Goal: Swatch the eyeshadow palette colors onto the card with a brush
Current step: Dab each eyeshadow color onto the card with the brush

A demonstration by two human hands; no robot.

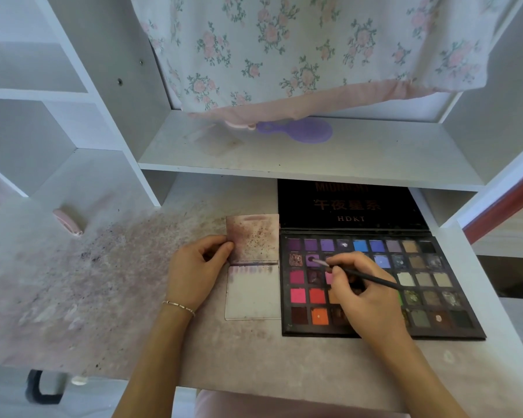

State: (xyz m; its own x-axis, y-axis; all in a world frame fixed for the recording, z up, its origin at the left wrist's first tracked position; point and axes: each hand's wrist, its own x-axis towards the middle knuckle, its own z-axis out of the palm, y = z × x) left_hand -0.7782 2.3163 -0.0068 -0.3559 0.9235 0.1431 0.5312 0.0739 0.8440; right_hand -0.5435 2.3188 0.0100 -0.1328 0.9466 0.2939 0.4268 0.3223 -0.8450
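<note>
A black eyeshadow palette (420,285) lies open on the desk at the right, its lid (351,206) leaning back under the shelf. My right hand (366,294) pinches a thin black brush (366,276); the brush tip rests in a purple pan in the second row at the left. Just left of the palette lies the white card (252,297), folded open, its upper half stained purple-brown with a row of faint swatches along the lower half's top edge. My left hand (194,267) holds the card's left edge between thumb and fingers.
The desk top (103,282) is dusted with purple powder at the left. A pink object (68,221) lies at the back left. A purple hand mirror (302,131) sits on the shelf above, under a hanging floral cloth (299,49). White cubbies stand at the left.
</note>
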